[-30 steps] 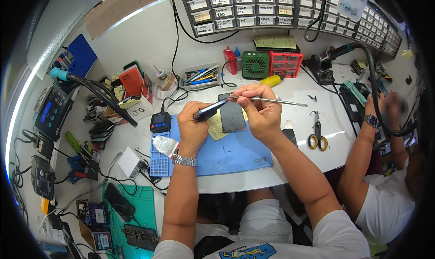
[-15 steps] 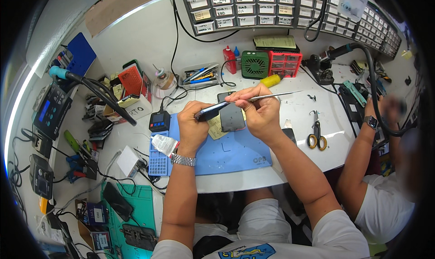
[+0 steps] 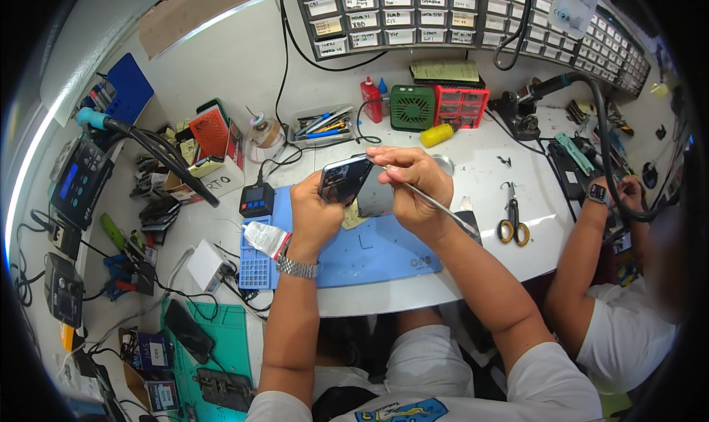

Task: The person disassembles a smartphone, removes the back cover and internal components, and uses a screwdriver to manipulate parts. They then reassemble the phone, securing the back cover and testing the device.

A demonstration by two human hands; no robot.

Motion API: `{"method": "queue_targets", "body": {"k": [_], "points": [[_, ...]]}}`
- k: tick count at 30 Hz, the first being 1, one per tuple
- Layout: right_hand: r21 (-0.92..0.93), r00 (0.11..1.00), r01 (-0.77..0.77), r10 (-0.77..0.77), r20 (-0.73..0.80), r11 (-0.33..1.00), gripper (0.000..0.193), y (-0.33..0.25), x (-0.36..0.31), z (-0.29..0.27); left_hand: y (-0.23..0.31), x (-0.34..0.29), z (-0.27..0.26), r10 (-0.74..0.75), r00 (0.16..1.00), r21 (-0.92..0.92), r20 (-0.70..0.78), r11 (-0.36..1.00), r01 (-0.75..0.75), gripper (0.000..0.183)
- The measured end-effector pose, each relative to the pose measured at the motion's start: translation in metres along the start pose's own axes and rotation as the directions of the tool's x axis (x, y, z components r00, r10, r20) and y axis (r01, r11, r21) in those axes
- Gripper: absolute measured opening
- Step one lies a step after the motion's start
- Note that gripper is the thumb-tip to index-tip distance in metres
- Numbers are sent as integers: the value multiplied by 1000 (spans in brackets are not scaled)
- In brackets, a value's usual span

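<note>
My left hand [image 3: 314, 209] is closed around the lower left side of a smartphone [image 3: 346, 180], raised above the blue repair mat [image 3: 369, 256] and tilted so a dark, glossy face shows. At the phone's upper right corner is my right hand [image 3: 419, 186], its fingers pinching a slim metal pry tool [image 3: 442, 207]. The tool's long end slants down to the right across the palm; its other end meets the phone's edge but is mostly hidden by the fingers. Behind the hands, a dark phone-sized panel [image 3: 375, 202] and a yellow paper lie on the mat, partly covered.
Black-and-orange scissors [image 3: 511, 219] lie right of the mat. A white tube [image 3: 264, 237] rests near my left wrist. A green fan [image 3: 413, 108], a red drawer box [image 3: 462, 107] and a pen tray [image 3: 322, 125] stand behind. At right, another person's hands [image 3: 620, 189] work.
The phone has turned from nearly edge-on to showing its dark face. In my right hand, the tool has swung from pointing right to slanting down right. The right hand has lowered slightly.
</note>
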State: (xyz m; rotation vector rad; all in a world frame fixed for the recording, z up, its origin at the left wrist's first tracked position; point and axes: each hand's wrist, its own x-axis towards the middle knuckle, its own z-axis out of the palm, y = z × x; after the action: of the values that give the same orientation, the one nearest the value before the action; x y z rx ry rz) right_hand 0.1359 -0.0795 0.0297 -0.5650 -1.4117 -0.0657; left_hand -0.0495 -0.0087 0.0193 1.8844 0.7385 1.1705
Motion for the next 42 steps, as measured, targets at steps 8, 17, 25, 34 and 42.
{"method": "queue_targets", "body": {"k": [8,17,25,34,42], "points": [[-268,996,77,-65,54,960,30,14,-2,-4,12,-3,-10,-223,930,-227,291,929,294,31],[-358,956,-136,217,196,924,21,22,-21,0,6,6,-29,-449,785,-170,427,813,557,39],[-224,676,-709,735,51,668,32,25,-12,-14,4,10,-39,-431,721,44,542,872,488,54],[-245,301,-893,905,302,378,20,22,-1,-23,-2,8,-44,-396,656,37,643,871,489,60],[-445,291,-805,915,280,393,15,34,-10,-18,-5,10,-43,-438,617,156,654,876,456,61]]}}
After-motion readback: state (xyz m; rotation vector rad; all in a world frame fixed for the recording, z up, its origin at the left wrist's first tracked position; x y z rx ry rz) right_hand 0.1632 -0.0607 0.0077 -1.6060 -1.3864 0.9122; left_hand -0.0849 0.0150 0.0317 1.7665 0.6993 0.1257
